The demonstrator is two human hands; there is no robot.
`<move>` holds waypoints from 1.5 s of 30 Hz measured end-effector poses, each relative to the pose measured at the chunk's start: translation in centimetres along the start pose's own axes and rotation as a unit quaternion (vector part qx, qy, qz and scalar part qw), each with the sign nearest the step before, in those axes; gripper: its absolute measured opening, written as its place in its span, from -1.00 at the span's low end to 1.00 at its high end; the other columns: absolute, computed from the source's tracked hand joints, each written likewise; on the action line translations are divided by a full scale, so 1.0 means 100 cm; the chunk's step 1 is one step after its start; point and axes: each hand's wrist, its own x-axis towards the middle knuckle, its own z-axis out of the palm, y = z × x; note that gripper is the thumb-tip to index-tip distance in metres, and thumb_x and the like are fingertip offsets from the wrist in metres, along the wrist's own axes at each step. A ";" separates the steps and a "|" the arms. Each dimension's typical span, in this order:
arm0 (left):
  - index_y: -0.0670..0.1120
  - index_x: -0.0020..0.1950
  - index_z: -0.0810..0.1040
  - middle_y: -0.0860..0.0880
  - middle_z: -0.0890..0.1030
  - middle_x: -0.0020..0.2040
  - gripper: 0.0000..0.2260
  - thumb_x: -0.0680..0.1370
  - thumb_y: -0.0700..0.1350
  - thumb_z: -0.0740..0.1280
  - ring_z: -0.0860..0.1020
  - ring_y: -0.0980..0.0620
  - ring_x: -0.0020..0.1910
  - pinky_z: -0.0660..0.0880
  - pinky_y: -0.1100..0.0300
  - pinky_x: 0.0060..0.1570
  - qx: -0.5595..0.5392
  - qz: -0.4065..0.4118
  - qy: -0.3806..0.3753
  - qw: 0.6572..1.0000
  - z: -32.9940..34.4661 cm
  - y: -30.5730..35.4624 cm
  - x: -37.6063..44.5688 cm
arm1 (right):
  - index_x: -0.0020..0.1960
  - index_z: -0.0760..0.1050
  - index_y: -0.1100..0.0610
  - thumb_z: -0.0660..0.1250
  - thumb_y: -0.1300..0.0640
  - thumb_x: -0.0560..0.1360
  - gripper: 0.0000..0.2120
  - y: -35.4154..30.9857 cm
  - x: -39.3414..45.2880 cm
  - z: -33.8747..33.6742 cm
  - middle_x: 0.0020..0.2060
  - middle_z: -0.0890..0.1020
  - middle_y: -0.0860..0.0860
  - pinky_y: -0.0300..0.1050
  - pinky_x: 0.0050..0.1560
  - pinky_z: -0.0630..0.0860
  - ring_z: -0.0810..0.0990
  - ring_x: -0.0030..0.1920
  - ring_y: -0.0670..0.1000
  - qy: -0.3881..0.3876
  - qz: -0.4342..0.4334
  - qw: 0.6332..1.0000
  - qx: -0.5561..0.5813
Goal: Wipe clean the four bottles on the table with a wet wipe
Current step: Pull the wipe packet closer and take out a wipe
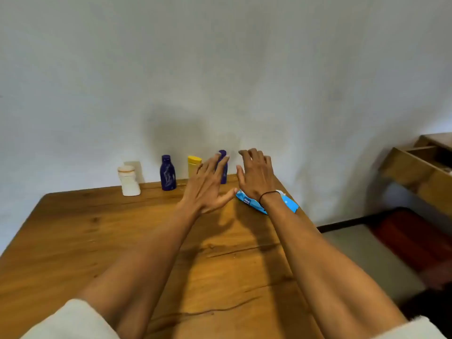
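Four bottles stand in a row at the far edge of the desk (97,231), close to the wall: a white bottle (129,179) at the left, then a dark blue bottle (167,173), a yellow bottle (194,165), and a second dark blue bottle (223,167) at the right, half hidden behind the fingers. All four are upright and their caps are on, so what is inside them cannot be seen.

Both hands are stretched out above the desk and hold nothing. The left hand (208,187) has its fingers straight and spread, and the right hand (256,174) is relaxed with the fingers a little bent. The blue pack of wet wipes (252,204) lies flat on the desk just under the right wrist, near the right edge of the desk. It seems that a small white piece shows at its top by the wrist, but I cannot tell if the flap is open.

No wipe is out yet, so I judge that the step in hand is to take one. To do this well, one hand should press the pack flat while the other pinches only one sheet and pulls it slowly, so that no second sheet follows. After this, each bottle is better lifted away from the row, because they stand near each other and a push may knock one over.
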 end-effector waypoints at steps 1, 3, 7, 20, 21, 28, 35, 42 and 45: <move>-0.07 0.68 0.14 -0.17 0.30 0.62 -0.18 0.57 0.42 0.14 0.37 -0.13 0.53 0.34 -0.10 0.45 -0.008 0.000 -0.023 1.000 0.011 0.005 0.001 | 0.33 0.47 0.08 0.26 0.06 0.60 -0.68 0.009 -0.002 0.001 0.18 0.57 0.09 0.03 0.17 0.42 0.51 0.16 0.13 -0.022 0.006 1.000 -0.002; -0.06 0.67 0.16 -0.17 0.30 0.62 -0.19 0.57 0.41 0.15 0.39 -0.13 0.52 0.37 -0.08 0.41 -0.022 -0.008 -0.041 0.999 0.034 0.015 0.001 | 0.19 0.52 0.08 0.28 0.17 0.55 -0.77 0.029 -0.008 0.009 0.09 0.60 0.07 -0.02 0.08 0.32 0.48 0.12 0.13 -0.049 0.025 0.998 0.000; -0.04 0.68 0.12 -0.09 0.25 0.65 -0.17 0.56 0.43 0.13 0.33 -0.07 0.56 0.34 -0.05 0.43 -0.063 -0.040 -0.106 0.992 0.082 0.037 0.002 | 0.01 0.60 0.04 0.27 0.28 0.45 -0.77 0.070 -0.017 0.025 0.05 0.52 0.03 0.02 0.05 0.20 0.37 0.18 0.13 -0.107 0.132 0.985 0.040; 0.08 0.70 0.04 -0.04 -0.01 0.72 -0.19 0.57 0.49 0.04 0.10 -0.05 0.66 0.09 -0.11 0.60 -0.086 -0.022 -0.215 0.973 0.167 0.055 -0.010 | 0.24 0.59 0.04 0.36 0.08 0.62 -0.79 0.126 -0.037 0.086 0.36 0.42 0.10 0.18 0.29 0.27 0.36 0.35 0.15 -0.236 0.190 0.953 -0.011; 0.09 0.69 0.07 -0.04 0.00 0.72 -0.21 0.57 0.48 0.05 0.11 -0.05 0.66 0.10 -0.11 0.60 -0.091 -0.023 -0.210 0.973 0.168 0.054 -0.010 | 0.28 0.59 0.04 0.36 0.04 0.63 -0.76 0.128 -0.037 0.088 0.37 0.42 0.09 0.19 0.31 0.28 0.37 0.36 0.14 -0.239 0.190 0.952 0.002; 0.14 0.68 0.10 -0.04 0.00 0.72 -0.24 0.57 0.48 0.05 0.12 -0.05 0.66 0.10 -0.09 0.60 -0.089 -0.022 -0.211 0.973 0.169 0.053 -0.010 | 0.34 0.56 0.02 0.43 -0.03 0.58 -0.65 0.141 -0.031 0.084 0.39 0.38 0.08 0.21 0.34 0.28 0.34 0.38 0.14 -0.281 0.152 0.948 0.000; 0.15 0.67 0.14 -0.04 0.00 0.72 -0.26 0.58 0.47 0.05 0.11 -0.06 0.66 0.10 -0.10 0.60 -0.081 -0.024 -0.226 0.970 0.161 0.054 -0.009 | -0.01 0.61 0.04 0.38 0.10 0.59 -0.96 0.127 -0.041 0.094 0.35 0.41 0.10 0.18 0.30 0.29 0.33 0.33 0.12 -0.215 0.174 0.961 0.015; 0.15 0.66 0.17 -0.04 0.01 0.72 -0.27 0.57 0.47 0.07 0.11 -0.06 0.66 0.08 -0.09 0.60 -0.079 -0.022 -0.229 0.970 0.157 0.055 -0.010 | 0.16 0.54 0.03 0.34 -0.06 0.62 -0.79 0.133 -0.044 0.096 0.35 0.36 0.11 0.17 0.27 0.40 0.35 0.34 0.14 -0.191 0.174 0.966 0.016; 0.15 0.67 0.17 -0.05 0.01 0.72 -0.27 0.57 0.47 0.07 0.10 -0.06 0.66 0.08 -0.10 0.60 -0.079 -0.019 -0.236 0.968 0.155 0.056 -0.008 | 0.41 0.52 -0.05 0.41 -0.14 0.57 -0.56 0.133 -0.042 0.097 0.42 0.32 0.10 0.18 0.31 0.37 0.29 0.40 0.15 -0.210 0.174 0.962 0.010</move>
